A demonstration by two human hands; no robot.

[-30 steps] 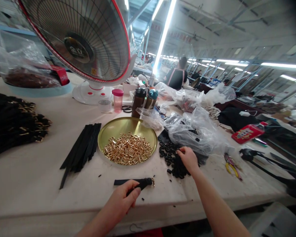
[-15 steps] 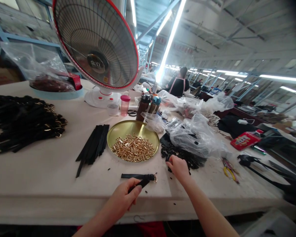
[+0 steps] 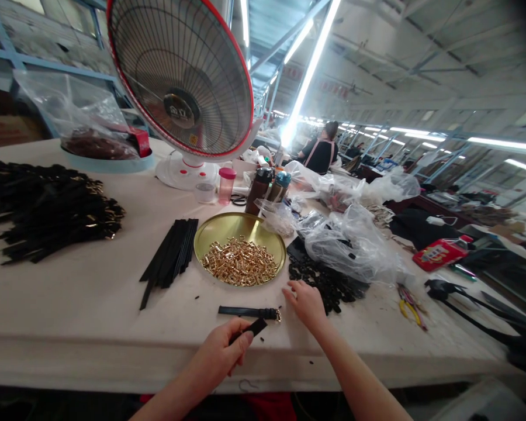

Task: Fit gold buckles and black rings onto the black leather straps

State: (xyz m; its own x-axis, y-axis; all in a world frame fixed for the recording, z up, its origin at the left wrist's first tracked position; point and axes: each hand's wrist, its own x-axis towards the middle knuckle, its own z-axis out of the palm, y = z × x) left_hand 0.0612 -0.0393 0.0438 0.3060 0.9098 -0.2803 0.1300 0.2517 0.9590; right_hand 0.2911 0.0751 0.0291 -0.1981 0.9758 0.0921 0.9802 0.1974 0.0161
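My left hand (image 3: 230,349) is closed round a short black strap (image 3: 255,331), its free end pointing up and right. Just beyond it a second black strap with a gold buckle (image 3: 248,313) lies on the table. My right hand (image 3: 305,302) hovers at the left edge of a pile of small black pieces (image 3: 326,285), fingers curled together; whatever is between the fingertips is too small to make out. Ahead, a round gold tray (image 3: 214,225) holds a heap of gold buckles (image 3: 240,262). Flat black straps (image 3: 170,257) lie in a bundle left of the tray.
A large pile of black straps with gold buckles (image 3: 56,207) lies far left. Behind stand a fan heater (image 3: 182,88), a pink cup (image 3: 226,186) and dark bottles (image 3: 258,190). Clear plastic bags (image 3: 350,240), yellow-handled pliers (image 3: 408,310) and a red package (image 3: 440,253) are right.
My right hand has drawn back from the black pieces, a little left and towards me. My left hand still holds the strap in nearly the same place. The view has shifted slightly.
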